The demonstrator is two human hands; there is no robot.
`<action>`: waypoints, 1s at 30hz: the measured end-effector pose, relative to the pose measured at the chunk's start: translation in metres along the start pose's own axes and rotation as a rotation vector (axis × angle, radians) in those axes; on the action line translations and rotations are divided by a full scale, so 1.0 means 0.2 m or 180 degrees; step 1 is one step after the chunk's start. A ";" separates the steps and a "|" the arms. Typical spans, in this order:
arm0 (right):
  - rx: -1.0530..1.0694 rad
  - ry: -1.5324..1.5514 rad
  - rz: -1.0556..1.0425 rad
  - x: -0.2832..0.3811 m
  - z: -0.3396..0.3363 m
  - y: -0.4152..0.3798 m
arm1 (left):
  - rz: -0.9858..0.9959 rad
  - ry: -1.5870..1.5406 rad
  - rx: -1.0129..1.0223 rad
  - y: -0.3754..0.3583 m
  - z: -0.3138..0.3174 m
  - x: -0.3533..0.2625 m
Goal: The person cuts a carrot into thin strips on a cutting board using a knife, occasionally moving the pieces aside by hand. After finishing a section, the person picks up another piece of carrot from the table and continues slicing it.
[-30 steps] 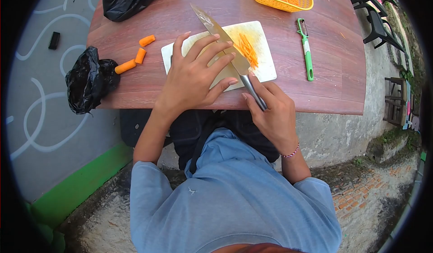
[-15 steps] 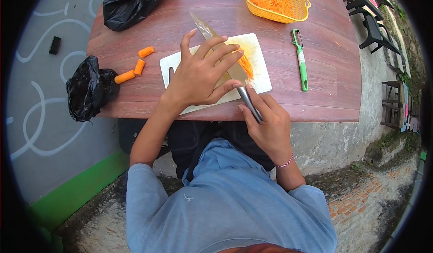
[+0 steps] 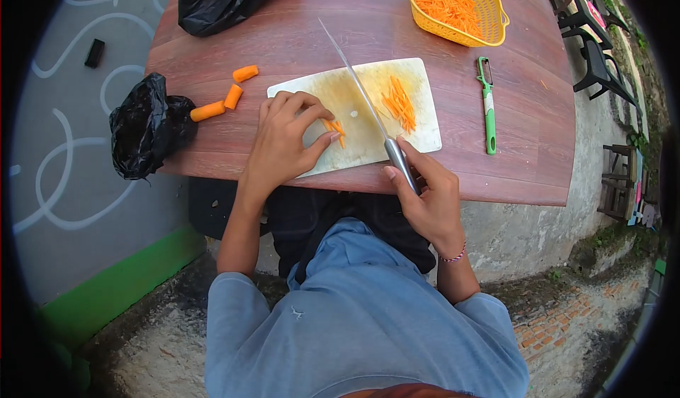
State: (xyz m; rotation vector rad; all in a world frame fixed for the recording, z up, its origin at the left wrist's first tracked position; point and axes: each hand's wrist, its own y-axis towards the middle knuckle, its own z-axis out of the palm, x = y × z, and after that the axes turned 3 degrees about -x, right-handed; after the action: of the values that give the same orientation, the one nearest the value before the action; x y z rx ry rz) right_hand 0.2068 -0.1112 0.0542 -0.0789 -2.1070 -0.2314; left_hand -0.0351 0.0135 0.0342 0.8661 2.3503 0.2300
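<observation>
My right hand (image 3: 433, 198) is closed round the metal handle of a kitchen knife (image 3: 367, 100), whose blade slants up and away across the cutting board (image 3: 333, 158), edge nearly downward. On the board's left part, my left hand (image 3: 283, 137) has curled fingers and thumb about some carrot slices (image 3: 338, 131), partly hidden by the fingertips. A small pile of carrot strips (image 3: 400, 105) lies on the board to the right of the blade.
Several carrot chunks (image 3: 207, 111) lie left of the board near a black plastic bag (image 3: 142, 132). Another black bag (image 3: 227, 1) rests at the back. A yellow basket (image 3: 453, 33) holds shredded carrot. A green peeler (image 3: 489, 111) lies to the right.
My left hand has left the knife blade and moved down-left to the carrot slices. The knife has turned from lying flatter to standing edge-down. The view has shifted slightly.
</observation>
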 end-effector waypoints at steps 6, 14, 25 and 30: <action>0.0055 -0.0045 0.0006 -0.01 0.01 -0.01 | 0.0019 -0.0137 0.0197 0.03 0.01 0.02; 0.0158 -0.0134 0.0088 0.01 -0.01 0.00 | 0.0148 -0.0610 0.0595 0.08 -0.06 0.00; 0.0013 -0.0093 0.0635 -0.02 -0.06 0.04 | 0.0708 -0.0238 0.0848 0.31 0.07 0.04; -0.0001 0.0022 0.0816 -0.03 -0.07 0.06 | 0.0767 -0.0367 0.0385 0.29 0.09 0.07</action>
State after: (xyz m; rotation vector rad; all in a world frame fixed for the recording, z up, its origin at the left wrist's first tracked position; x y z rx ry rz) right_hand 0.2233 -0.1021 0.0577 -0.3453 -2.0653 -0.0780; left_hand -0.0016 0.0663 0.0330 1.1910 2.1693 0.1326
